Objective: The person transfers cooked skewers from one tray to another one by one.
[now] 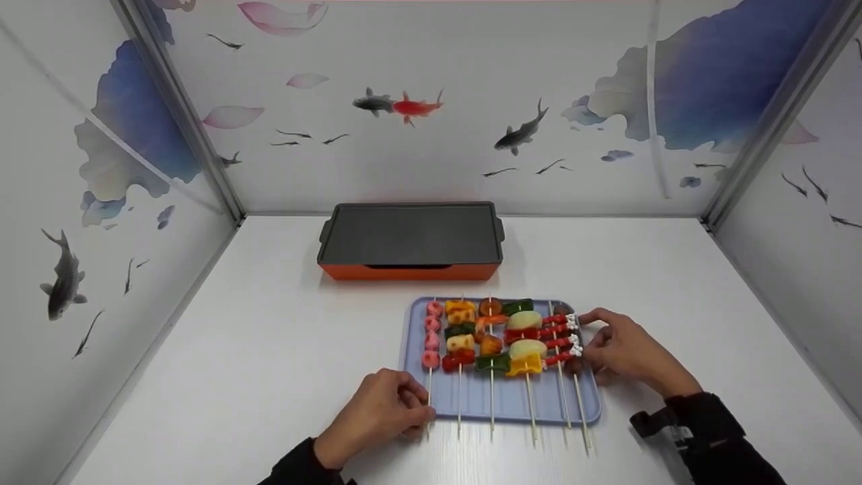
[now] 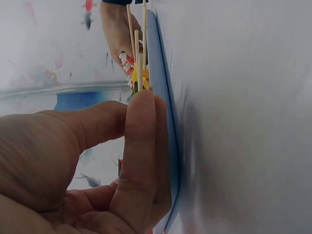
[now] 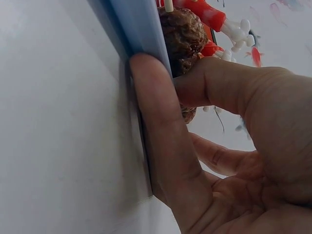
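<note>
A pale blue tray (image 1: 448, 397) bears several skewers of toy food, their sticks jutting over its front edge. My left hand (image 1: 385, 407) grips the tray at its front left corner. Its thumb tip meets the stick of the pink skewer (image 1: 432, 340); whether the stick is pinched too is hidden. On the opposite side, my right hand (image 1: 625, 347) pinches the right rim, with a finger (image 3: 156, 92) against the outer wall. Beside that thumb lie brown wrinkled pieces (image 3: 183, 34) and red pieces with white ends (image 1: 559, 340).
Behind the tray stands an orange grill (image 1: 411, 271) with a dark flat top, close to the back wall. White panels printed with fish and petals enclose the white table (image 1: 303, 323) on three sides.
</note>
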The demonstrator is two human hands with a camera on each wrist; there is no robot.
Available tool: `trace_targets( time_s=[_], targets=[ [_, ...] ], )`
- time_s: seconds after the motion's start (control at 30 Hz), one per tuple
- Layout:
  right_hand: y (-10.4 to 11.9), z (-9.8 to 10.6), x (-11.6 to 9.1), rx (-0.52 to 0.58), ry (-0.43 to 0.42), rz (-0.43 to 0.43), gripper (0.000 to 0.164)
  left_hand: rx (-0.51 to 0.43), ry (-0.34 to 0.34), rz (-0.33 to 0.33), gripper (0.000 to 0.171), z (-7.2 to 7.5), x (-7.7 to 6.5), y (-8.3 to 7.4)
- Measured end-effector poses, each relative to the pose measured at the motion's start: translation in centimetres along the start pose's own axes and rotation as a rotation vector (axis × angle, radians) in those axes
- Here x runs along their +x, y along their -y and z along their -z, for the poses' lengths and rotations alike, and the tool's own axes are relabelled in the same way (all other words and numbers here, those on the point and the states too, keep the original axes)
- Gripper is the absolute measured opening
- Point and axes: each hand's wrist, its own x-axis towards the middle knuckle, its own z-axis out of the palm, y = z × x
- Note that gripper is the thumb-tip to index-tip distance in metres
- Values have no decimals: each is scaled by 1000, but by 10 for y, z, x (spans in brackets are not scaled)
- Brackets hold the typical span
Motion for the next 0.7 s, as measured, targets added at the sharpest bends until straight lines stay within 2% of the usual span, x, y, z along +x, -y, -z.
trace_targets(
  time_s=[0.5, 0.7],
  targets=[
    [-1, -2, 6, 17, -1, 24, 60, -12, 11, -6, 24, 4, -2, -2],
    [0, 0, 5, 30, 6, 18, 60, -17, 24, -38, 22, 9, -5, -4]
  ],
)
